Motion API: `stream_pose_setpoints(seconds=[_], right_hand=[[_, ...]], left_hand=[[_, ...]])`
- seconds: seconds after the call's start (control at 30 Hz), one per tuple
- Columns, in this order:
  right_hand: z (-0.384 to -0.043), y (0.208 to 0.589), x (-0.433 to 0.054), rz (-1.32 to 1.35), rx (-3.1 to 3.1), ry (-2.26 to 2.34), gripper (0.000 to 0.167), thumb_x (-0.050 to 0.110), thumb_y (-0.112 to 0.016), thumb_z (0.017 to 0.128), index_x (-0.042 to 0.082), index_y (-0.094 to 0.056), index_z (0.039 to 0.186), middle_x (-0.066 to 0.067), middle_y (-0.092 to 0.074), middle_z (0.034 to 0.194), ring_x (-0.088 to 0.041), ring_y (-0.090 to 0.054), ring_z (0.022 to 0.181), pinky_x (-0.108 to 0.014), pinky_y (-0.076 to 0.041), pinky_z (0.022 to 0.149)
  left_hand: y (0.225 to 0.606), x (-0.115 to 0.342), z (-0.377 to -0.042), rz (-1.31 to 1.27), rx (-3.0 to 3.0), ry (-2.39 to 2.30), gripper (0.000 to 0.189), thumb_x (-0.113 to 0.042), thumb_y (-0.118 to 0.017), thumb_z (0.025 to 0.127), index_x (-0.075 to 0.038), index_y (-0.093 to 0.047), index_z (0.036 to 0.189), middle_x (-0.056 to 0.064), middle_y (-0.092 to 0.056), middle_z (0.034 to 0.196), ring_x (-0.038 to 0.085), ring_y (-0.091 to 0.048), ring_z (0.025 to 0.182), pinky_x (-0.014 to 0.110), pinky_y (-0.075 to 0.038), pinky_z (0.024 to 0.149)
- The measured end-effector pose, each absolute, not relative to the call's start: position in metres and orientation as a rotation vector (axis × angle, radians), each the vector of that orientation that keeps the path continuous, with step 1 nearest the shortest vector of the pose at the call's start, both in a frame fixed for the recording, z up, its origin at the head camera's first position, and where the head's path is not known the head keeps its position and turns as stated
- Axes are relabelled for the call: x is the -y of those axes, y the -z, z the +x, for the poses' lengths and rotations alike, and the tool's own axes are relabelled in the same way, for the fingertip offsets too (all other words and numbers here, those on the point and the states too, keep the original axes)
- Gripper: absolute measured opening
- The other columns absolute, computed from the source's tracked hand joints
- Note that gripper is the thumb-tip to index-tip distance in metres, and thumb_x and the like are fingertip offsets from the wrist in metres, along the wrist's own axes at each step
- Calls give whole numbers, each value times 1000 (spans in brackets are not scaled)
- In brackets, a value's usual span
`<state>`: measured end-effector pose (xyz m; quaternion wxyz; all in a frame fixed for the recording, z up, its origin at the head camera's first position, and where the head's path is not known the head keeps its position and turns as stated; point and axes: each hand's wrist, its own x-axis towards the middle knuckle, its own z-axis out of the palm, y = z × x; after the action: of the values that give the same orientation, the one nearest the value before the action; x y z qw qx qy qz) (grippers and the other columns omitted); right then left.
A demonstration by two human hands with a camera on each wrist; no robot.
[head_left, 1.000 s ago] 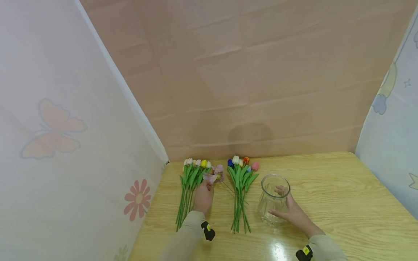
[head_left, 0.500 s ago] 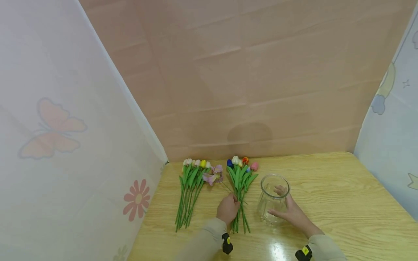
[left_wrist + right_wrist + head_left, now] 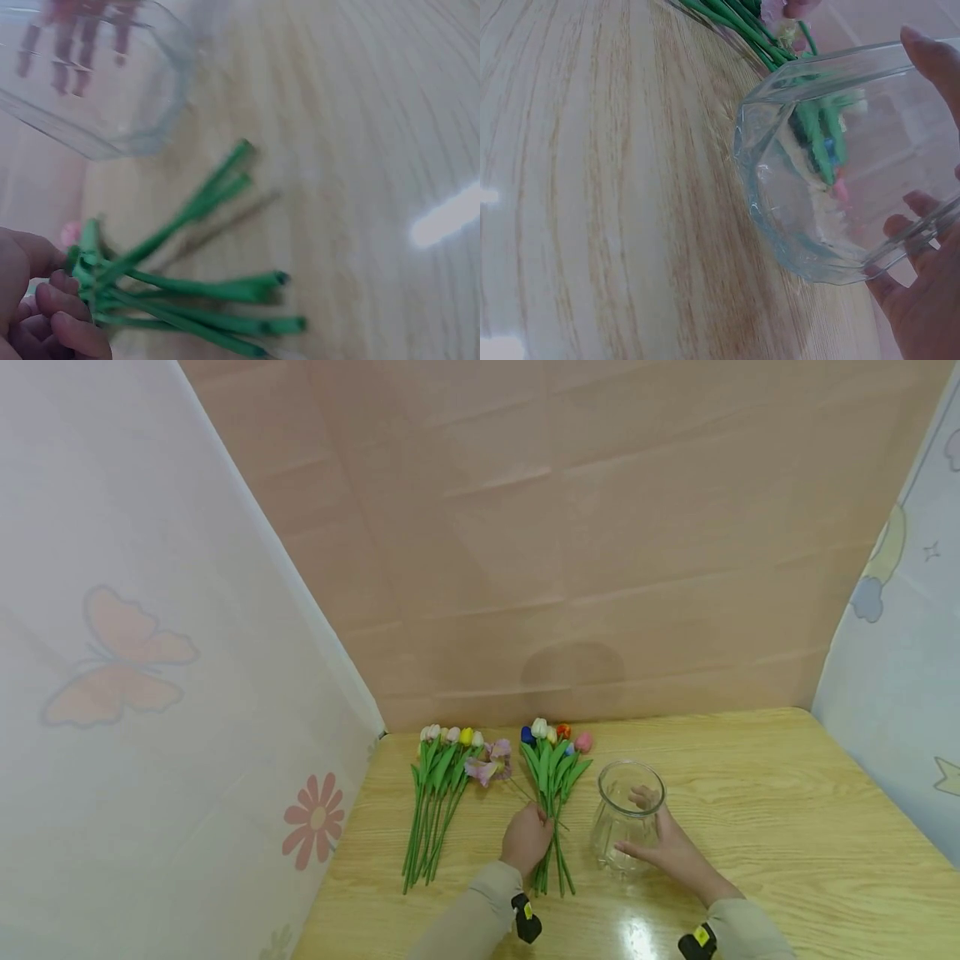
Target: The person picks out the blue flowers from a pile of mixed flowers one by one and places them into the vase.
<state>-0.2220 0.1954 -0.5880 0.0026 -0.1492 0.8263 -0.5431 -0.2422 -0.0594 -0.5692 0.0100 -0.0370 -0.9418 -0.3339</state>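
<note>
On the table, a bunch of artificial tulips [image 3: 553, 768] with blue, white, orange and pink heads lies with its stems toward me. My left hand [image 3: 527, 839] curls its fingers round those stems; in the left wrist view, the green stem ends [image 3: 202, 289] fan out past the fingers. To the right stands a clear glass vase [image 3: 609, 833], upright and faceted near its base. My right hand [image 3: 678, 852] grips the vase from its right side, thumb in front and fingers behind, as the right wrist view also shows. Only tabletop and flowers show through the glass.
A second tulip bunch [image 3: 431, 802], in white, pale pink and yellow, lies at the left. Between the bunches is a pale purple flower [image 3: 489, 766] on a thin stem. A brown backdrop [image 3: 577, 568] rises behind the wooden table [image 3: 750, 793].
My left hand has moved right and toward me, from the purple flower to the stems of the right tulip bunch, and now holds them. The right hand and vase have stayed put.
</note>
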Motion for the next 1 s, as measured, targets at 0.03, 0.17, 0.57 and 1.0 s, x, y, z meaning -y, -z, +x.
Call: stream_pose_setpoints(seconds=[0.03, 0.17, 0.57, 1.0], right_hand=[[-222, 588, -195, -462, -2589, 1706, 97, 27, -79, 81, 20, -13, 153, -24, -26, 152, -54, -17, 139, -78, -15, 97], [-221, 586, -195, -460, -2582, 1697, 97, 28, -78, 82, 20, -13, 153, -24, -25, 152, -54, -16, 139, -79, -15, 96], [-220, 585, -196, -469, -2612, 1672, 96, 27, -78, 82, 17, -13, 153, -25, -26, 151, -57, -17, 137, -79, -17, 95], [-222, 585, -196, -477, -2598, 1682, 95, 25, -77, 83, 10, -14, 152, -25, -28, 150, -55, -19, 137, -77, -18, 97]], left_hand=[[566, 59, -242, -120, 2922, 1098, 15, -16, -61, 95, -9, -57, 82, -3, -50, 58, 8, -43, 47, 24, -35, 45], [555, 60, -244, -148, 2852, 1207, 12, -14, -58, 97, -6, -61, 89, -1, -56, 63, 5, -45, 50, 22, -37, 47], [533, 95, -230, -158, 2700, 1233, 20, -21, -48, 103, -3, -55, 110, -4, -52, 69, 2, -40, 50, 21, -35, 46], [548, 170, -224, 62, 2654, 962, 11, -13, -49, 102, -4, -49, 107, -1, -53, 67, 6, -39, 44, 22, -32, 40]])
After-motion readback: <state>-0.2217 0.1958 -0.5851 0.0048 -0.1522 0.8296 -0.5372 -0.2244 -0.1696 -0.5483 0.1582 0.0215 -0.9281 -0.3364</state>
